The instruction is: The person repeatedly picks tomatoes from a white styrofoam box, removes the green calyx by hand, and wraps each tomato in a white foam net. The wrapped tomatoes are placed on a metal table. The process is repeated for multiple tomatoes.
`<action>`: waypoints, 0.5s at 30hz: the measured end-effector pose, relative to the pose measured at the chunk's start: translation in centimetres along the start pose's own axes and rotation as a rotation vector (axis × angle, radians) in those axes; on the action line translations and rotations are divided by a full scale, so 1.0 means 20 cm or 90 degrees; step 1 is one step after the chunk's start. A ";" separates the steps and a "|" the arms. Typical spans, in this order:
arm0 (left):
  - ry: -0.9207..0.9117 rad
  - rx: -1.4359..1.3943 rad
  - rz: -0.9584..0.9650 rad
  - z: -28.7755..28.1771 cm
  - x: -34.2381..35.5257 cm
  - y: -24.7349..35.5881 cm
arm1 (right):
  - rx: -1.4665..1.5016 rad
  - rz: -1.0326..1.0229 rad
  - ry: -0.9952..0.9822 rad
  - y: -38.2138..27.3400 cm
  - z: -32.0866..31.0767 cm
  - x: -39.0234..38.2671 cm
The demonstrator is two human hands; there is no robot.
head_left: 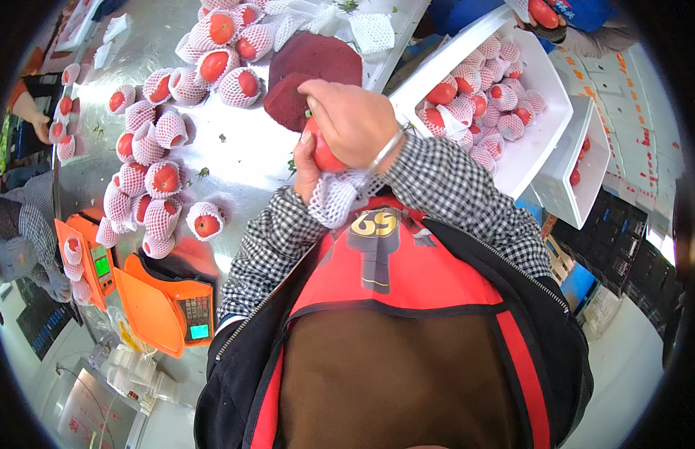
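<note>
My left hand point(306, 168) is closed around a red tomato point(325, 150) with a green stem, over the chest of my apron. My right hand point(347, 123) covers the tomato's top from the right, fingers curled at the stem. A white foam net sleeve point(332, 202) hangs just below the fruit. Right behind my hands a dark red cloth point(317, 63) lies on the metal table point(231, 142). Several tomatoes in foam sleeves point(164, 179) lie to the left and top left, some with the red fruit showing.
Orange scales point(149, 314) stand lower left. At right are a foam box point(549, 127) of sleeved tomatoes and another box point(583, 187). A person's hand point(37, 120) shows at far left, a person in checked sleeves point(37, 232) below it, another person holding fruit point(587, 34) top right.
</note>
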State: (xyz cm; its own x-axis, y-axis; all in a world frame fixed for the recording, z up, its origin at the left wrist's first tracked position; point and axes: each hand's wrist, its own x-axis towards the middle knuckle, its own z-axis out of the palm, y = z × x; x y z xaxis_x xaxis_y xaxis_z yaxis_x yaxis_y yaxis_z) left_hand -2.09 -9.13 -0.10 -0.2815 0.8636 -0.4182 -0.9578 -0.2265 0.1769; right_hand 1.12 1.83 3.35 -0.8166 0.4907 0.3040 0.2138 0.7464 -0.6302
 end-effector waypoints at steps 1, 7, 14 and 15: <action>0.007 0.050 -0.001 0.00 0.00 0.01 | -0.057 0.016 -0.029 0.02 0.01 0.02; 0.062 -0.041 -0.129 -0.07 0.02 0.06 | -0.229 -0.028 0.017 0.13 0.04 0.11; -0.137 -0.061 -0.204 -0.14 0.01 0.08 | 0.051 0.034 0.004 0.14 -0.18 0.00; -0.150 -0.077 -0.201 -0.14 0.01 0.08 | 0.071 -0.011 0.017 0.11 -0.21 -0.05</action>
State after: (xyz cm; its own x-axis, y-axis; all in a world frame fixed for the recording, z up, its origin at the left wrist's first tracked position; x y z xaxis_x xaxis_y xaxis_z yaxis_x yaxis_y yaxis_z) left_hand -3.93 -10.63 -2.47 0.0352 0.9754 -0.2178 -0.9989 0.0273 -0.0392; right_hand 4.73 4.81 4.69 -0.8051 0.4905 0.3336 0.1372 0.7011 -0.6997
